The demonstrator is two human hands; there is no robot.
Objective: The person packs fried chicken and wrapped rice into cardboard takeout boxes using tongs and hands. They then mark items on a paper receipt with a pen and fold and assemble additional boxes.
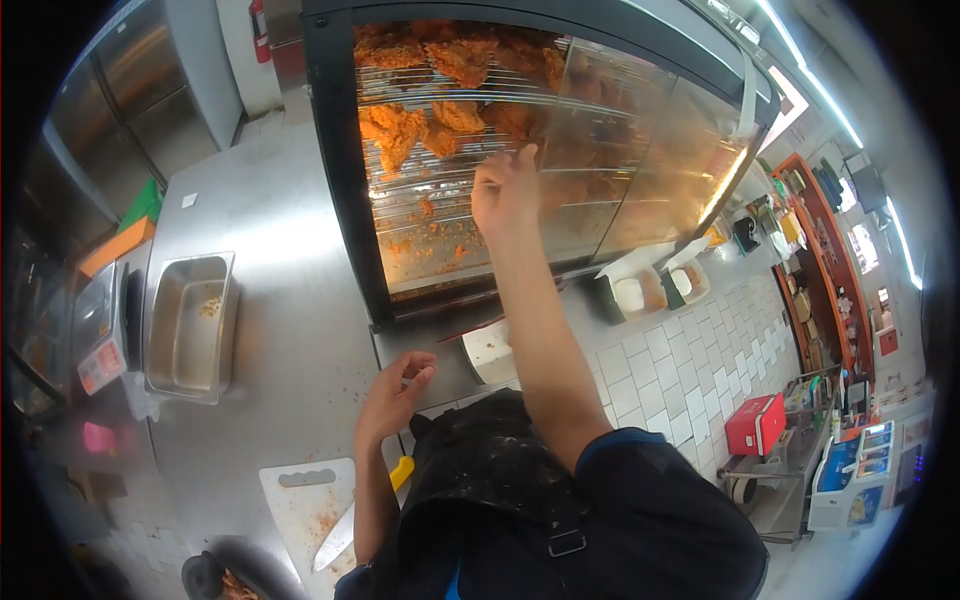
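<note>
My right hand [505, 190] is raised to the front of a heated display cabinet [345, 180]. Its fingers are curled at the edge of the glass door [625, 150]. Behind the opening, pieces of fried chicken [392, 132] lie on wire racks [400, 205]. My left hand [398, 392] hovers low over the steel counter [290, 300], loosely bent and holding nothing. Below it, a knife [338, 538] with a yellow handle lies partly on a white cutting board [285, 495], partly hidden by my left forearm. An open white box [490, 352] sits beneath the cabinet, partly covered by my right arm.
A deep steel pan [233, 320] with a few crumbs stands on the counter at left, beside a scale [105, 325]. Open food boxes [632, 290] line the cabinet's base at right. A red cooler box [756, 425] rests on a cart across the tiled floor [650, 375].
</note>
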